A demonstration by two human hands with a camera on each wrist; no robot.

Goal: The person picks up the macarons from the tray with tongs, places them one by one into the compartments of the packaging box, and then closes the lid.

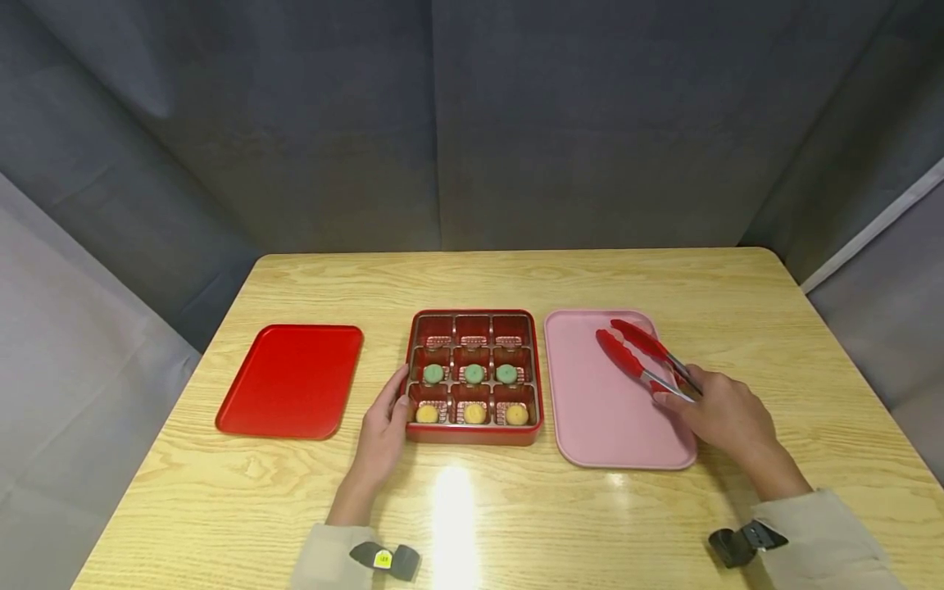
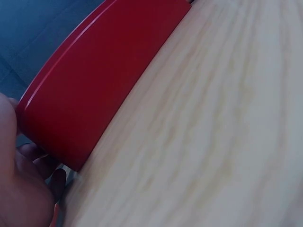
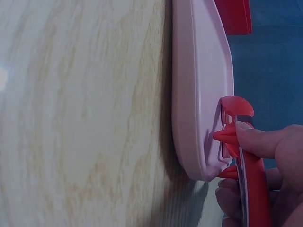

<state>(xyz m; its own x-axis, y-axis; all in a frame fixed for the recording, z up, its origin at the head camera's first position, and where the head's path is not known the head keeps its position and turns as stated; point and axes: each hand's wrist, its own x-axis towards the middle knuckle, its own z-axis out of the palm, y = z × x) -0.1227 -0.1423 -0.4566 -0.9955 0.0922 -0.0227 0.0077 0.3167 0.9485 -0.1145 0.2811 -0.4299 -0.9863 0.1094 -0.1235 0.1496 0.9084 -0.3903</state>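
Left hand is laid along the left side of the red box, fingers loosely extended and touching the wall, though the wrist view makes it tough to say where the fingertips end. Box sits mid-table, with three green treats across the middle row and three yellow ones across the near row. Right hand is wrapped around red-tipped tongs, tips parted above the pink tray.
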